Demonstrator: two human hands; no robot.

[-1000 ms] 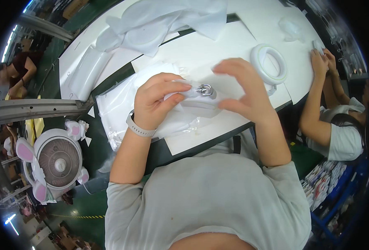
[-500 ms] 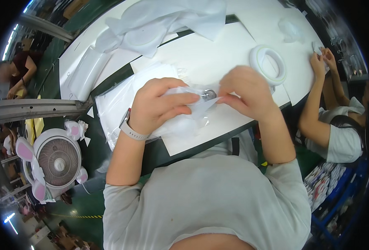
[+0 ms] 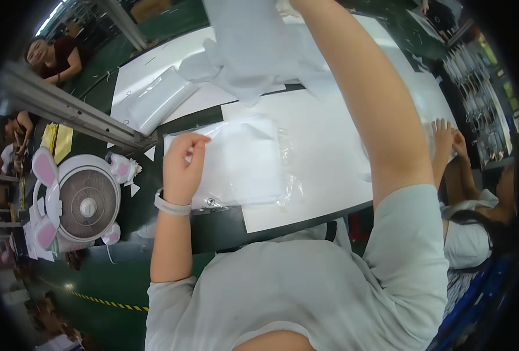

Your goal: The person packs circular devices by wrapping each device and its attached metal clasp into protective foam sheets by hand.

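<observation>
The left hand [image 3: 183, 167] lies with fingers curled on the clear plastic bag [image 3: 236, 161] – pinning it flat on the white sheet [image 3: 324, 169] – while the right arm [image 3: 370, 99] reaches up to the pale cloth [image 3: 253, 47], its fingers out of view.

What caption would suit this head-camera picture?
Left hand rests on a clear plastic bag on the white table; right arm reaches up toward pale fabric.
</observation>
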